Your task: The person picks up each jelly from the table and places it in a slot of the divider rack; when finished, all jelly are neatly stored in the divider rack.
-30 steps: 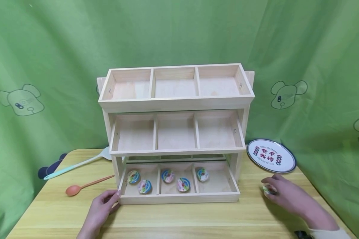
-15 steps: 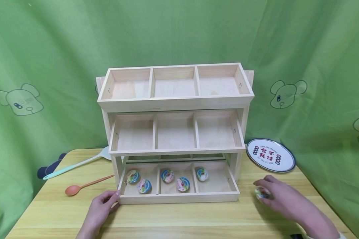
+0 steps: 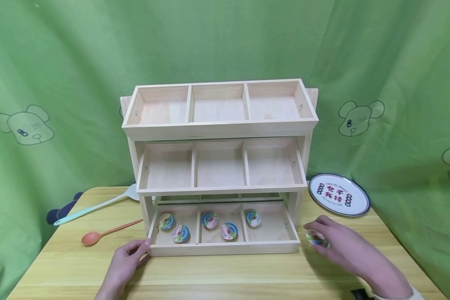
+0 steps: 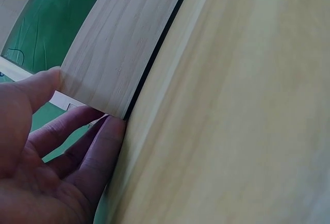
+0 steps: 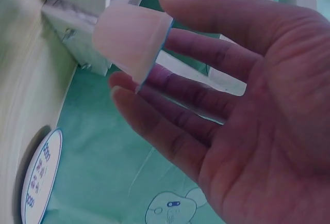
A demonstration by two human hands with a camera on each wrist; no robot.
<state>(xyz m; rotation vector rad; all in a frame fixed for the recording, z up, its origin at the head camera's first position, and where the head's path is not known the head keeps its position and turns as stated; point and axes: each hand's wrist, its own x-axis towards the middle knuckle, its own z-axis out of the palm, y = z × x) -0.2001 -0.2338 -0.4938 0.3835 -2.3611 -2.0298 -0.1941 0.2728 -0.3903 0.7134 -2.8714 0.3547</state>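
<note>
A small jelly cup (image 3: 318,239) with a printed lid is pinched between the thumb and fingers of my right hand (image 3: 346,250), just right of the wooden rack's bottom tray (image 3: 225,250). In the right wrist view the pale cup body (image 5: 126,41) points away from the palm. My left hand (image 3: 123,264) grips the tray's front left corner, thumb at the upper edge and fingertips at the lower, as the left wrist view shows. Several jelly cups lie in the tray: two in the left compartment, two in the middle, one jelly cup (image 3: 253,218) in the right.
Above stand the rack's middle tray (image 3: 221,191) and top tray (image 3: 221,130), each split into three bare compartments. Behind my right hand lies an oval plate (image 3: 339,196). A red spoon (image 3: 91,238) and a pale turquoise-handled utensil (image 3: 97,206) lie at left. A green curtain (image 3: 217,41) closes the back.
My right hand has moved left toward the bottom tray, carrying the jelly cup. The left hand has stayed at the tray's corner.
</note>
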